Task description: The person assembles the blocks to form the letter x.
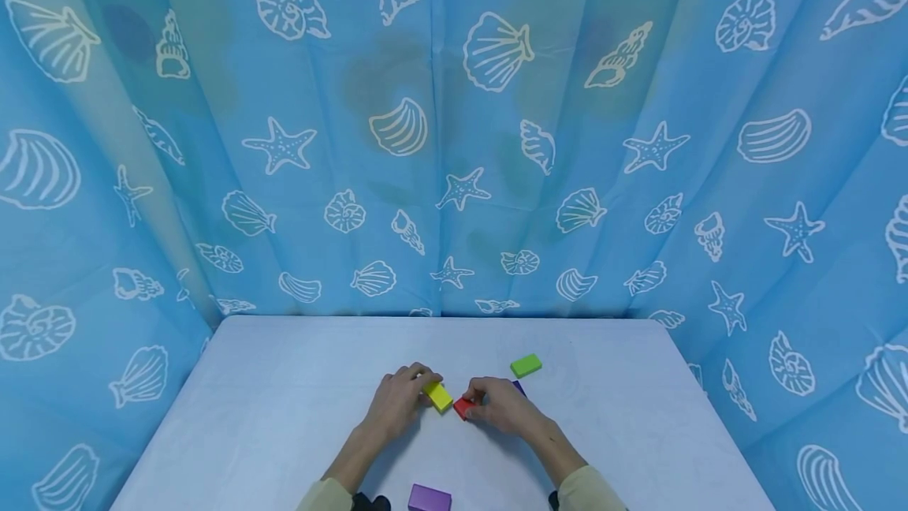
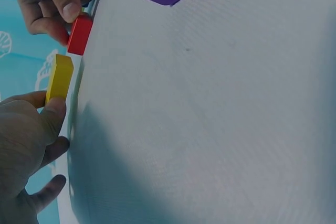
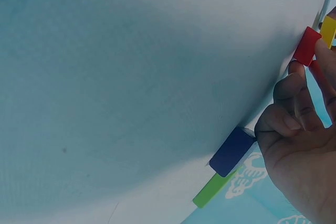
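My left hand (image 1: 399,399) pinches a yellow block (image 1: 438,397) between thumb and fingers, close over the white table. Just to its right, my right hand (image 1: 505,405) holds a red block (image 1: 463,408) by its sides with thumb and fingertips. In the left wrist view, the near ends of the yellow block (image 2: 60,77) and red block (image 2: 80,35) face each other with a small gap. A dark blue block (image 3: 231,152) lies by the right hand's little-finger side, mostly hidden behind that hand in the head view.
A light green block (image 1: 526,366) lies farther back, right of the hands. Near the front edge of the view sits a purple block (image 1: 429,497), between the forearms. A blue curtain (image 1: 440,140) with white shells hangs behind the white table (image 1: 284,385).
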`<state>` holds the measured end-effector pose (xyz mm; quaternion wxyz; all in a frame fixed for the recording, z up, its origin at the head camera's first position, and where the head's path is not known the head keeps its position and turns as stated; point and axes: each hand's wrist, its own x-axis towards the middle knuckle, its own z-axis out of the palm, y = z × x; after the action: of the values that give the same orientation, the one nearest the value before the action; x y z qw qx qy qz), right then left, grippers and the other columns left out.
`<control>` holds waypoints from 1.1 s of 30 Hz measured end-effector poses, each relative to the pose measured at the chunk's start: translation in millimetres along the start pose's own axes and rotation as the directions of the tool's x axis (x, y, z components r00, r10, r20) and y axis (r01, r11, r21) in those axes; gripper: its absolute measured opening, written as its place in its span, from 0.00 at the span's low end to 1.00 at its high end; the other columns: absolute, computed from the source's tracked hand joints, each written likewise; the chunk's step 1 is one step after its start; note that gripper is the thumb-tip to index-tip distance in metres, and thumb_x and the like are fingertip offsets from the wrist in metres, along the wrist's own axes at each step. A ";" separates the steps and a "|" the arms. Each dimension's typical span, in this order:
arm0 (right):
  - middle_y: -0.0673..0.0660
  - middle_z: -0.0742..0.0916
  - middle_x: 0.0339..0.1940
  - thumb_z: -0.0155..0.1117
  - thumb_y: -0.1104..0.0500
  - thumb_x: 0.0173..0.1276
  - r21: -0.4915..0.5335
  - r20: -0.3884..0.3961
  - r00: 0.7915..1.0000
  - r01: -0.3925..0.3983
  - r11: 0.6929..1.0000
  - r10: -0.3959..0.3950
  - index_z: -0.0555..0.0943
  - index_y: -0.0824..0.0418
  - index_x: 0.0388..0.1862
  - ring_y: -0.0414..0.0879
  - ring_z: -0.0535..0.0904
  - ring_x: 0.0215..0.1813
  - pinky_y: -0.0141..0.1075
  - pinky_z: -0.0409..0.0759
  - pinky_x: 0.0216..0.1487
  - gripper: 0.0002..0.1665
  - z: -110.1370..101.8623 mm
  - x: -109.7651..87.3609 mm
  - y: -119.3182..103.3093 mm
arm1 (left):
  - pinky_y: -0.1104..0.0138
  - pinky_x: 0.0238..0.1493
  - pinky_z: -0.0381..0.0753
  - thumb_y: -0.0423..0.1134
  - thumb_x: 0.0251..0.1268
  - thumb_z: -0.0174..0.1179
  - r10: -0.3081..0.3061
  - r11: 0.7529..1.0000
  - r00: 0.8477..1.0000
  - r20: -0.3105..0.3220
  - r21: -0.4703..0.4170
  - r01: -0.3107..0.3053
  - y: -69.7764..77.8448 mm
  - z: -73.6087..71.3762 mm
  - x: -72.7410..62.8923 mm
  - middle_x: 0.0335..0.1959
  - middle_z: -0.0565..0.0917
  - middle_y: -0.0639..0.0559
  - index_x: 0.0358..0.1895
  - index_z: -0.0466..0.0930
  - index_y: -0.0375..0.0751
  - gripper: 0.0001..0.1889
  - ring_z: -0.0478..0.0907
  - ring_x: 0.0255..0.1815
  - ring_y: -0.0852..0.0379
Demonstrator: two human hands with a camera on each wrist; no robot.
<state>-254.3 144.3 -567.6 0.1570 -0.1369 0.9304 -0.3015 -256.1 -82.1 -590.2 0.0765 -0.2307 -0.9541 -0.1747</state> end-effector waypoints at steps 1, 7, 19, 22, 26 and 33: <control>0.43 0.81 0.33 0.74 0.56 0.64 0.000 0.000 1.000 0.000 1.000 0.000 0.83 0.46 0.40 0.42 0.75 0.39 0.40 0.74 0.44 0.09 0.1 0.0 0.0 | 0.51 0.53 0.79 0.37 0.61 0.72 0.000 1.000 1.000 0.001 0.003 0.000 0.4 0.0 0.3 0.53 0.83 0.55 0.57 0.83 0.56 0.21 0.79 0.54 0.52; 0.43 0.81 0.33 0.74 0.56 0.63 -0.007 -0.004 1.000 0.008 1.000 -0.008 0.83 0.46 0.41 0.42 0.75 0.39 0.40 0.75 0.44 0.09 0.1 -0.5 0.1 | 0.52 0.54 0.79 0.37 0.61 0.72 -0.006 1.000 1.000 0.013 0.021 0.005 1.3 1.5 2.7 0.53 0.83 0.56 0.58 0.83 0.57 0.21 0.79 0.54 0.52; 0.43 0.81 0.33 0.74 0.57 0.63 -0.008 -0.003 1.000 -0.001 1.000 0.001 0.83 0.47 0.41 0.42 0.75 0.38 0.40 0.75 0.44 0.09 -0.5 -1.1 -2.0 | 0.52 0.54 0.79 0.38 0.60 0.73 0.003 0.999 1.000 0.003 0.041 -0.003 1.7 3.3 6.5 0.53 0.83 0.56 0.57 0.84 0.58 0.21 0.80 0.54 0.53; 0.43 0.81 0.33 0.74 0.57 0.63 -0.006 -0.002 1.000 -0.001 1.000 0.001 0.83 0.47 0.41 0.42 0.75 0.39 0.40 0.76 0.45 0.09 -1.1 -1.1 -2.3 | 0.52 0.54 0.79 0.38 0.59 0.73 0.008 0.999 1.000 -0.008 0.036 -0.008 2.8 3.7 7.0 0.53 0.83 0.56 0.57 0.84 0.57 0.21 0.80 0.54 0.52; 0.43 0.82 0.34 0.74 0.57 0.64 -0.005 -0.003 1.000 0.000 1.000 0.000 0.83 0.47 0.41 0.42 0.75 0.39 0.41 0.76 0.45 0.09 -1.2 -0.9 -1.9 | 0.52 0.55 0.79 0.38 0.60 0.73 0.007 1.000 1.000 -0.015 0.025 -0.007 4.6 3.3 7.4 0.53 0.83 0.56 0.57 0.84 0.57 0.21 0.80 0.54 0.52; 0.44 0.81 0.33 0.74 0.57 0.63 0.012 0.001 1.000 0.003 1.000 -0.003 0.83 0.47 0.40 0.43 0.75 0.38 0.40 0.76 0.44 0.09 0.1 0.3 -0.1 | 0.52 0.54 0.79 0.38 0.61 0.72 0.013 1.000 1.000 -0.005 0.013 -0.013 5.5 2.4 8.1 0.53 0.84 0.55 0.57 0.84 0.56 0.20 0.80 0.54 0.52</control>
<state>-254.6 144.0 -567.7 0.1577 -0.1374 0.9283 -0.3074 -260.8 -73.3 -588.9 0.0817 -0.2359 -0.9536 -0.1684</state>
